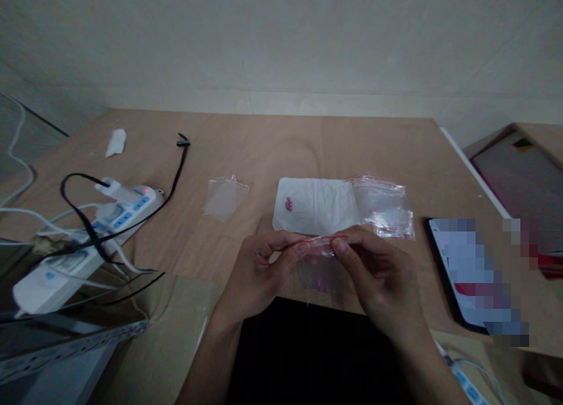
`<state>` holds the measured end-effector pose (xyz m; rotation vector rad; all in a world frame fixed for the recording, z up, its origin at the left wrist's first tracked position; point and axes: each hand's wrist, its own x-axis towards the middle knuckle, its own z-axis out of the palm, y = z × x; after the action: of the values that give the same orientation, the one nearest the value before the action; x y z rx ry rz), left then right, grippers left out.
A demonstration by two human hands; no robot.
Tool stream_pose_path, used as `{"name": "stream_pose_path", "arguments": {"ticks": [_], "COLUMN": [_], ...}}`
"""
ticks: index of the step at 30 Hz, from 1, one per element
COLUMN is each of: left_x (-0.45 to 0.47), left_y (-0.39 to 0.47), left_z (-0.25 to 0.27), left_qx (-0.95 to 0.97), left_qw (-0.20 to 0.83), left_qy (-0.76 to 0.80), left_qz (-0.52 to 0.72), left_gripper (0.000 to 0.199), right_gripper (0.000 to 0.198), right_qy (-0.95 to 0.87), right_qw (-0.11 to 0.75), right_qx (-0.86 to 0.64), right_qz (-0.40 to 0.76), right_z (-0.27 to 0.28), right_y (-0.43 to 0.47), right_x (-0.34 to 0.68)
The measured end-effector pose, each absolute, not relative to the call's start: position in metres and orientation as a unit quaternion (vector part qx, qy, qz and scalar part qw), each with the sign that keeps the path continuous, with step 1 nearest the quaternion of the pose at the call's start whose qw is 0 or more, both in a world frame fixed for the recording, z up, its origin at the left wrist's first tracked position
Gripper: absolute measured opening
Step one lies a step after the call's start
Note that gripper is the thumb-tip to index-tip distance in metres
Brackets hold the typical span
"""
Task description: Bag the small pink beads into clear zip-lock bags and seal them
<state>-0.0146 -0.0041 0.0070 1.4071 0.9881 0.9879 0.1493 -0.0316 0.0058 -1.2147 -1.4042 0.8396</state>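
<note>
A wooden table [259, 144] spreads below, reaching farthest toward 12 o'clock from the hands. At 9 o'clock lies a white power strip [80, 265], tangled with cables. The left hand [264, 271] and right hand [379, 271] face each other, each thumb and forefinger pinching the red-edged top of one clear bag [326, 269] near the table's front edge, small pink pieces low inside it. A phone [466, 276] rests at 3 o'clock. A white sheet [323, 204] sits just beyond at 12; a bag stack [386, 203] overlaps its right end, toward 1 o'clock. A lone bag [225, 198] lies at 10, and a pink bead cluster [288, 204] on the sheet at 11.
</note>
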Motion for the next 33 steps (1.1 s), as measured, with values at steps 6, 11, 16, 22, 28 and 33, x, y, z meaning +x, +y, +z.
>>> {"name": "stream_pose_path", "arguments": {"ticks": [6,11,16,22,28,33], "left_x": [-0.045,-0.077,-0.090,-0.089,-0.089,-0.089], "left_y": [0.011,0.044,0.081,0.097,0.096,0.086], "left_z": [-0.002,-0.030,-0.050,-0.055,-0.054,-0.054], "left_qx": [0.618,0.583,0.640,0.669,0.699,0.716], "left_qw": [0.424,0.192,0.051,0.049,0.036,0.003], "left_qy": [0.493,0.650,0.703,0.689,0.669,0.646], "left_qz": [0.442,0.448,0.306,0.273,0.251,0.265], "left_gripper": [0.021,0.032,0.072,0.048,0.034,0.030], "right_gripper": [0.011,0.025,0.034,0.045,0.032,0.025], "right_qy": [-0.505,-0.472,-0.529,-0.551,-0.596,-0.639], "right_qw": [0.571,0.575,0.340,0.315,0.360,0.398], "right_qx": [-0.593,-0.651,-0.777,-0.771,-0.717,-0.658], "right_qz": [0.259,0.149,0.027,-0.055,-0.019,-0.006], "right_z": [0.021,0.024,0.006,-0.006,-0.004,-0.001], "right_y": [-0.021,0.009,0.034,0.028,0.018,0.014], "right_x": [0.183,0.229,0.264,0.258,0.241,0.222]}}
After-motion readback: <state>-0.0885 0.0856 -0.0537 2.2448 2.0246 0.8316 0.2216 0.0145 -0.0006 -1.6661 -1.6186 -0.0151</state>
